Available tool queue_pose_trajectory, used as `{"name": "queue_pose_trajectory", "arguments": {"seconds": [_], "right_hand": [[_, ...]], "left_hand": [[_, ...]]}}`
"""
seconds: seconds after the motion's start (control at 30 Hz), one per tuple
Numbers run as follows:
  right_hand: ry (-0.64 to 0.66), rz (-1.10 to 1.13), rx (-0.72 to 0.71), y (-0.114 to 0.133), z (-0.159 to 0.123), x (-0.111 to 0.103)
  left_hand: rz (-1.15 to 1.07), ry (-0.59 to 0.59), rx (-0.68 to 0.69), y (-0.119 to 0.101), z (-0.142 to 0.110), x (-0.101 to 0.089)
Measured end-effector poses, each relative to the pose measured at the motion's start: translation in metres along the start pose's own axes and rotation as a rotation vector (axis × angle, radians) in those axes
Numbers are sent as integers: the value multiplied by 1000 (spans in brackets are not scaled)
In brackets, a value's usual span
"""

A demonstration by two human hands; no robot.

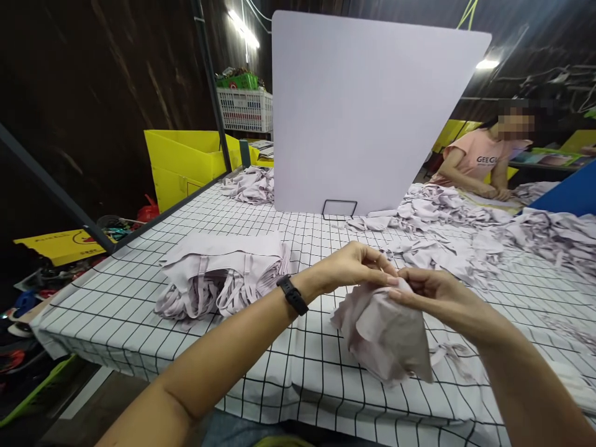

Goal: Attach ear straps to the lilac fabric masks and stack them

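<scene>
Both hands meet just above the near edge of the desk (pixel 139 298), which wears a white cloth with black squares. The left hand (pixel 351 267) has its fingers pressed together at the top of a pale purple cloth piece (pixel 384 332), pinching the upper edge. The right hand (pixel 440 295) pinches the same top edge from the other side, fingertips almost touching those of the left hand. Held up like this, the cloth hangs down loose from the 2 hands, and its bottom rests on the desk near the front edge (so both hands share the hold and the cloth can open out). A black watch (pixel 292 295) sits on the left wrist.

Toward the left edge of the desk lies a neat stack of folded pieces (pixel 218 273) in the same colour, laid flat one on another so they stay tidy. Toward the right edge and the far side lies a loose heap of pieces (pixel 465 230), all jumbled and spread wide.

A big white board (pixel 367 112) stands upright on a small wire stand in the middle of the far side, like a wall across the desk. Behind it on the right, another person in a pink shirt (pixel 475 161) sits with arms on the desk. Yellow bins (pixel 181 164) stand past the far left corner, with a white basket (pixel 244 108) behind them.
</scene>
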State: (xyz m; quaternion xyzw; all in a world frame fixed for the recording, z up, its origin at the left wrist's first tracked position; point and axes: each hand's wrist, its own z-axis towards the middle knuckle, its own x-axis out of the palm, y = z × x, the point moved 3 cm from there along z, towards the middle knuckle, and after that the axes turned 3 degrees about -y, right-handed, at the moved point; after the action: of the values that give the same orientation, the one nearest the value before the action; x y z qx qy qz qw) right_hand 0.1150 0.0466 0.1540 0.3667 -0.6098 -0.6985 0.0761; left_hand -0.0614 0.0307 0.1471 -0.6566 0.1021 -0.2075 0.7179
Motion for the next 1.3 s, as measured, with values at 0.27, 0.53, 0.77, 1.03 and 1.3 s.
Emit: {"name": "queue_pose_trajectory", "arguments": {"seconds": [0.27, 0.53, 0.77, 1.03, 1.3], "right_hand": [[-99, -103, -89, 34, -19, -33], [-295, 231, -56, 39, -43, -56], [-562, 323, 91, 33, -59, -86], [-429, 310, 90, 48, -52, -66], [-416, 205, 67, 54, -60, -82]], "left_hand": [[-112, 111, 36, -6, -11, 5], [144, 178, -57, -17, -38, -9], [136, 123, -37, -7, -63, -25], [356, 68, 152, 9, -24, 32], [371, -41, 233, 45, -27, 47]]}}
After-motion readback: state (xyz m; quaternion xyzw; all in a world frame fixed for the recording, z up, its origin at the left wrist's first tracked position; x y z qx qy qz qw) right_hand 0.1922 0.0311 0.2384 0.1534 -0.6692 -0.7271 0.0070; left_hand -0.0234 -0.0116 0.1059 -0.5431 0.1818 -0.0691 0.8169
